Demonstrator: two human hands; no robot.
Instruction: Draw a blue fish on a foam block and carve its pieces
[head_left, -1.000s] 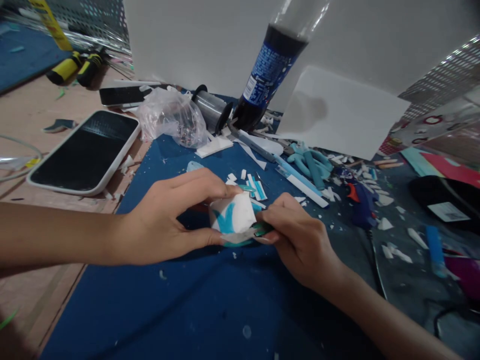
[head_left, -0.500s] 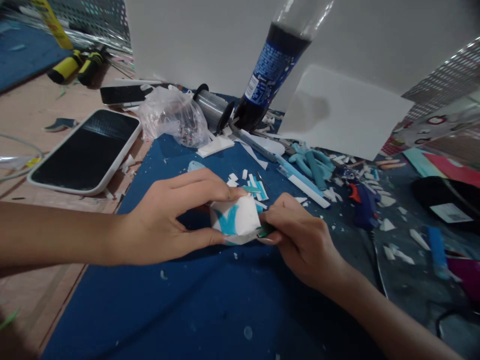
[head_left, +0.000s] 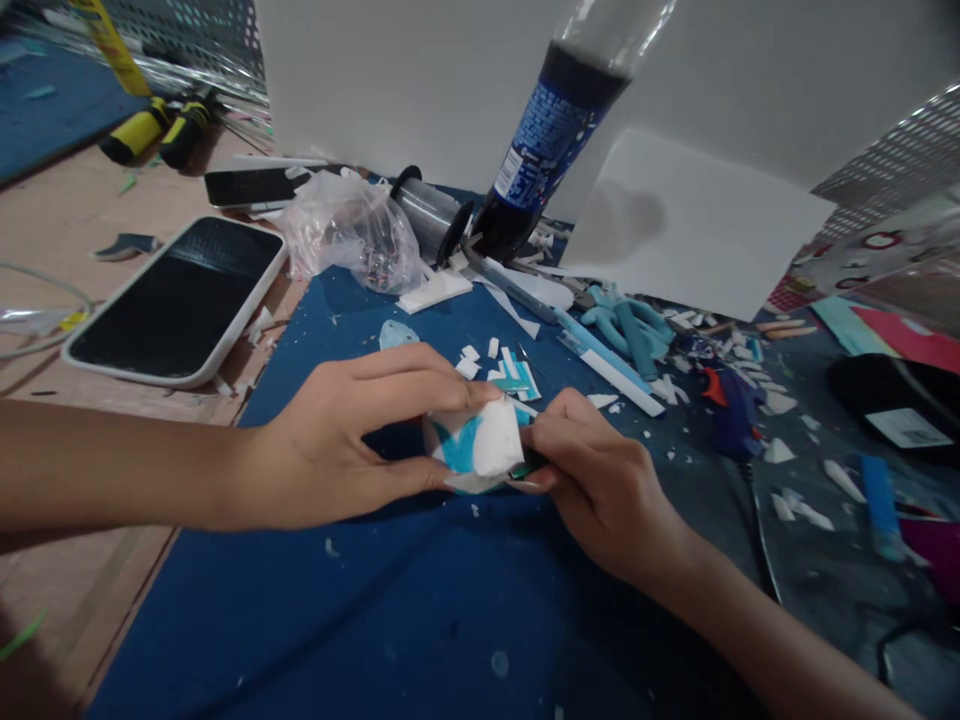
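Note:
Between the thumb and fingers of my left hand (head_left: 360,435) is a small white foam-like block (head_left: 499,440) with turquoise marks on its face. My right hand (head_left: 589,460) is closed at the block's right side, its fingers pinching a thin dark green piece (head_left: 529,462) against or beside the block. Most of that piece is hidden by the fingers, so its kind does not show. Behind the hands lie small white and turquoise strips (head_left: 517,370) on the blue mat (head_left: 360,610).
Left are a phone (head_left: 176,300) and yellow-black handled tools (head_left: 135,132). Behind stand a dark drink bottle (head_left: 544,150), a wire spool (head_left: 431,215) and a clear plastic bag (head_left: 349,225). Right are a utility knife (head_left: 611,370), light-blue handled pliers (head_left: 630,325) and a glue gun (head_left: 731,410) with its cord.
The view has shifted slightly, moving the surroundings a little to the right. Both hands keep their hold, and the block has turned very slightly between them.

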